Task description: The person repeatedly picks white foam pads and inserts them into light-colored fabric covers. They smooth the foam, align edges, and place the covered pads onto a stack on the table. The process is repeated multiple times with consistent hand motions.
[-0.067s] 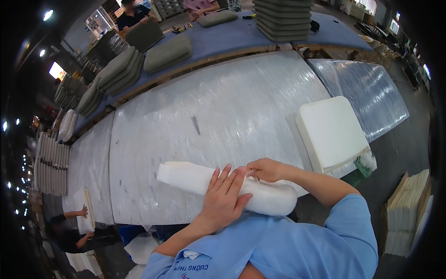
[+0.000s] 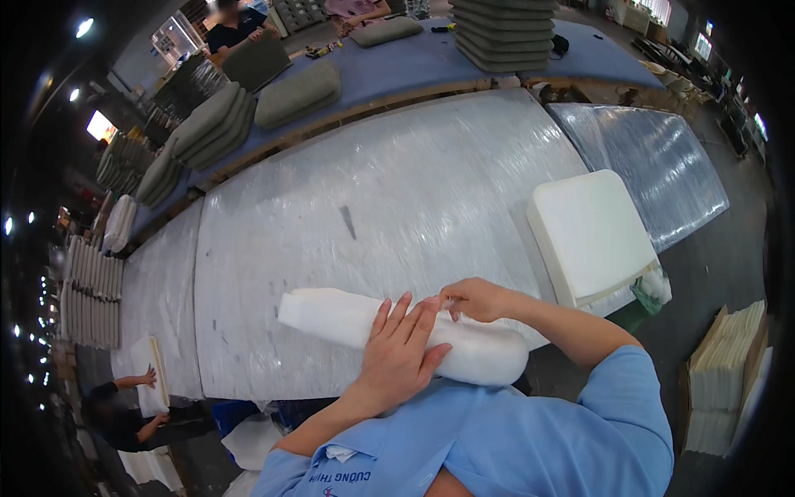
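From where I stand, the long white padded piece (image 2: 484,352) lies slantwise by the near edge of the plastic-covered surface (image 2: 331,224), right in front of the worker's blue shirt (image 2: 530,427). The left grip (image 2: 399,348) rests across about the middle of it, palm down, fingers long and slightly spread; it is released, laid on the padding rather than clenched around it. The piece's squared end reaches out to the left of that hand, over the surface, while the rounded end runs the other way, below the right forearm and close against the shirt.

The right grip (image 2: 476,300) sits at the far edge of the piece, its curled fingers meeting the left fingertips. I can't tell whether those fingers have hold of the edge or of something thin; the tips are too small to make out.

Further right, near the corner of the surface, sits a thick white cushion (image 2: 590,232), well apart from both hands, with a green bag (image 2: 646,300) just beside it. Across the way, grey cushions (image 2: 505,37) stand stacked on a blue surface (image 2: 397,70).
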A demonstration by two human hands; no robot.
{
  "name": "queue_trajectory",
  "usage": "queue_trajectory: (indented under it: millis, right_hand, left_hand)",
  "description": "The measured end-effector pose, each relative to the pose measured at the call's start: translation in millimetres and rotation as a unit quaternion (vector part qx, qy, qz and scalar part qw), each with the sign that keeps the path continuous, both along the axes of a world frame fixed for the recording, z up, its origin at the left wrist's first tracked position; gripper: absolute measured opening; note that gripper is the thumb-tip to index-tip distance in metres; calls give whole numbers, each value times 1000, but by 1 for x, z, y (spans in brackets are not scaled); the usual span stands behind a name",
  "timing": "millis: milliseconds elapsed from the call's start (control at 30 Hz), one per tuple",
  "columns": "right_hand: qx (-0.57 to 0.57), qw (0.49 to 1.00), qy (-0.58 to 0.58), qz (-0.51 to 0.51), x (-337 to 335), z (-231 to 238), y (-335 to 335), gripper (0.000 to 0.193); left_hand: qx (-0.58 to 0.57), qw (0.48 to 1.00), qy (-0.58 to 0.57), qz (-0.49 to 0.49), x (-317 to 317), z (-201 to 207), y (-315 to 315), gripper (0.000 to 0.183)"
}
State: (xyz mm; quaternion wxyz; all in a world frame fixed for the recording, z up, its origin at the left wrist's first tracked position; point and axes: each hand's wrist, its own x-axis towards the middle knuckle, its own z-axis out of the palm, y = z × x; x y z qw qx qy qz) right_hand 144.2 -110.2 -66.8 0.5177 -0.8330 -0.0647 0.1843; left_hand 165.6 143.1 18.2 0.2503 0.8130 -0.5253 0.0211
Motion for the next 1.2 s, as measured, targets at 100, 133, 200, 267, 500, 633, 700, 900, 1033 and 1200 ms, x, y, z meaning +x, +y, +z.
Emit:
queue_trajectory:
  millis: [100,133,200,267,500,633,700,900,1033,1200]
  right_hand:
    - [32,998,47,3,-3,31,-14,28]
    - [45,997,69,3,-9,42,-17,30]
    - [48,999,3,22,-26,64,-9,36]
    - [25,998,-19,55,-35,71,-3,42]
    - [-132,990,-12,39,-34,6,-25,42]
    - [68,996,23,-50,-45,10,-40,41]
    - [107,994,-5,-21,-48,41,-47,42]
    - [-72,961,-210,166,-69,82,-30,50]
    - [-78,968,-135,196,-51,73,-23,46]
    - [30,971,-101,216,-33,47,-26,44]
  left_hand:
    - [27,999,-22,20,-4,0,0,66]
    - [26,999,-22,23,-5,0,0,66]
    - [26,999,-25,38,-4,2,0,67]
    - [19,999,-29,38,-3,2,-5,67]
    - [35,997,-57,46,-4,10,-14,68]
    - [30,999,9,22,-30,16,-19,68]
    - [47,998,44,22,-45,14,-31,68]
    - [72,993,64,67,-49,16,-41,64]
    - [25,985,-18,171,-64,17,-46,64]
    - [21,960,18,279,-123,1,-75,74]
